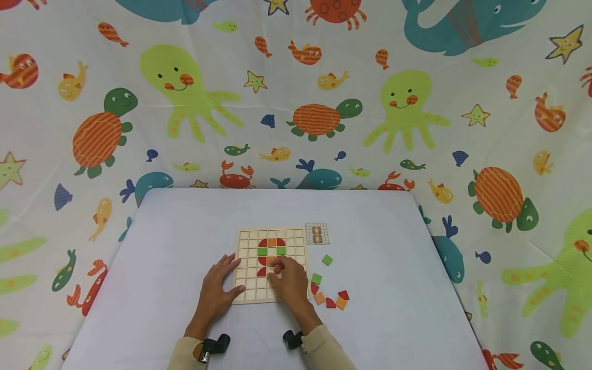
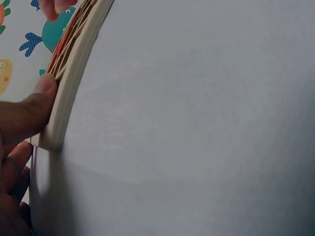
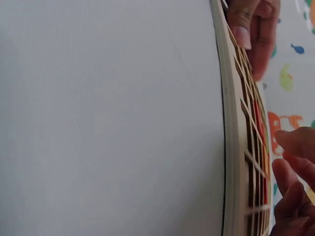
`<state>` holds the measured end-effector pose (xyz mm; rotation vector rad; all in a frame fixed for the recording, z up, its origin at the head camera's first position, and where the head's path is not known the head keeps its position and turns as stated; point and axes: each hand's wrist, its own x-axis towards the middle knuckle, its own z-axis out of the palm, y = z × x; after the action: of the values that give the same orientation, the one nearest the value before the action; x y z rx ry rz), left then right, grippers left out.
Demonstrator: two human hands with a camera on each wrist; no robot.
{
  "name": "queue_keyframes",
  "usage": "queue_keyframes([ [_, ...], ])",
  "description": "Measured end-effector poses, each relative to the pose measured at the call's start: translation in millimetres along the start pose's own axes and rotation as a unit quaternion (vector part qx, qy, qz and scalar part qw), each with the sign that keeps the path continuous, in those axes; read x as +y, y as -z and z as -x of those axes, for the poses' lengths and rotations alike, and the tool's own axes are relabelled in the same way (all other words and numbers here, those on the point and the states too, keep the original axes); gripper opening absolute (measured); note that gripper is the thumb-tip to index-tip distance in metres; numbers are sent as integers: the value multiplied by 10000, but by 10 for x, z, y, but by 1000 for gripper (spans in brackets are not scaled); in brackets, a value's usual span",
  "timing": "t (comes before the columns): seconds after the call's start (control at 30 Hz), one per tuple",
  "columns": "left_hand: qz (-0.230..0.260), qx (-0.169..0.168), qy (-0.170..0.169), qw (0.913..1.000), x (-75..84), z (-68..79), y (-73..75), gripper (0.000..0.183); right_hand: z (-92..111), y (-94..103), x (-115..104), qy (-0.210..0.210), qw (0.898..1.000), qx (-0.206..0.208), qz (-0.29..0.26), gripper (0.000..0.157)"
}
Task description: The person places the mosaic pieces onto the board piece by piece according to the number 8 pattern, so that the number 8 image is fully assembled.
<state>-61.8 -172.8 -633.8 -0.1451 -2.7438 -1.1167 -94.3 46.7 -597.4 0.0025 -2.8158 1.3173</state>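
A wooden grid board [image 1: 247, 280] lies in front of me on the table. Red quarter-round tiles [image 1: 262, 271], orange square tiles [image 1: 272, 242] and green square tiles [image 1: 262, 251] fill some of its cells. My left hand [image 1: 216, 282] rests against the left edge, its thumb [image 2: 45, 88] on the frame by the near corner and its fingers spread along the side. Over the middle of the board is my right hand [image 1: 291, 281], index fingertip at an orange tile. In the right wrist view its thumb and fingertips [image 3: 283, 169] stand apart, with no tile visible between them.
A small pattern card [image 1: 316, 234] lies beyond the board's right edge. Loose tiles are scattered to the right: green squares [image 1: 327, 260], orange squares [image 1: 341, 303] and red quarter-rounds [image 1: 330, 303]. A white cloth [image 1: 384, 257] covers the table; behind it hangs a sea-animal print curtain [image 1: 277, 118].
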Motion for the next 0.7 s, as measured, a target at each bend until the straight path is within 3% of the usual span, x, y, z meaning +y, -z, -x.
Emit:
queue_keyframes([
  [0.47,43,8,27,10000,12,8,0,76,-78,702,454,-898,9941,588,140,23],
  [0.7,49,-32,67,10000,-5,-3,16,77,-39,899,648,-1150,9908,631,336,23],
])
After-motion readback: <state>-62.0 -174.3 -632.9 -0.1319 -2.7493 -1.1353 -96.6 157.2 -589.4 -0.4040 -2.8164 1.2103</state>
